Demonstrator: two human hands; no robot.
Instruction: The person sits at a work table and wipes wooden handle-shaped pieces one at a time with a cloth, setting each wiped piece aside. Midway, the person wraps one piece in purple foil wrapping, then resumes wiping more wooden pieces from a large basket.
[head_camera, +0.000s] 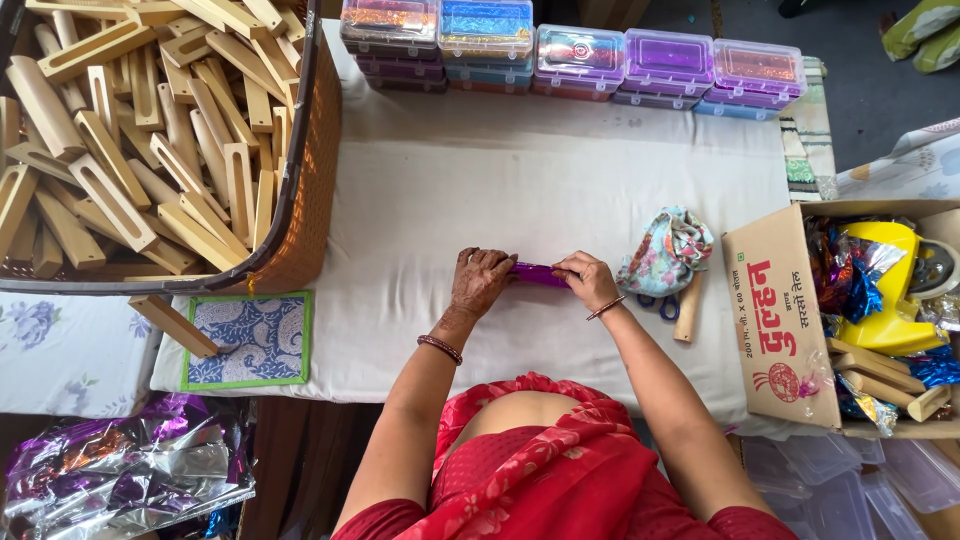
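The purple foil-wrapped block (540, 274) lay on the white cloth of the counter (450, 200), its long axis running left to right across the person's front. It sat directly between the two hands, so neither arm had to reach. The left hand (482, 281) was curled over the left end of the block, fingers bent down and closed on it. The right hand (588, 280) gripped the right end the same way, fingertips pressed onto the foil. Both hands were about equally near, each covering an end, with only the middle stretch of purple showing between them.

Just right of the block lay a flowered cloth bundle (668, 250), with a plain wooden block (688, 310) and blue-handled scissors (660, 305) below it. Well to the left of the block stood a brown basket (305, 200) heaped with bare slotted wooden pieces (150, 140). Beyond the block, along the counter's far edge, ran a row of glittery plastic boxes (570, 50). Further right of the block stood a cardboard box (780, 320) holding foil scraps.
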